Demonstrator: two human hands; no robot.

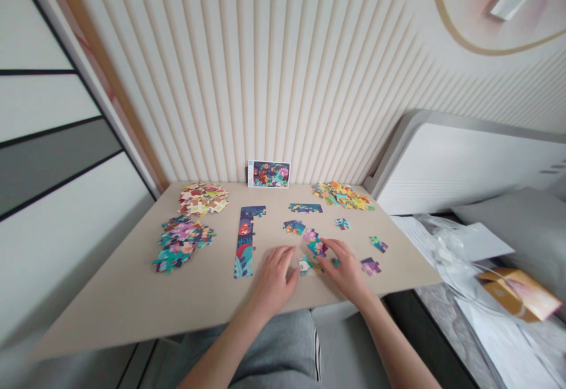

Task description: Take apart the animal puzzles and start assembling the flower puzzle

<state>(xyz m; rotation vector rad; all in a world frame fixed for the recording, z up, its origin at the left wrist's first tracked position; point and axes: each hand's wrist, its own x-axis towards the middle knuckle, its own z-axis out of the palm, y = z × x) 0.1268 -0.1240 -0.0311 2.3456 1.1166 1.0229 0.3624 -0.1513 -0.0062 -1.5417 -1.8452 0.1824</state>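
Observation:
My right hand is over the table, with thumb and index finger at the edge of a purple and teal jigsaw piece. Just below that, a green and white jigsaw piece lies partly under the fingers. Resting on the tabletop to the left, my left hand holds nothing, its thumb apart from its loosely stretched fingers. Beside it stands a joined dark blue puzzle strip shaped like an upside-down L. Above both hands is a small blue and orange joined section.
A picture card leans on the ribbed wall. Piles of pieces lie at the back left, left and back right. A joined blue strip and loose pieces are scattered rightward on the table.

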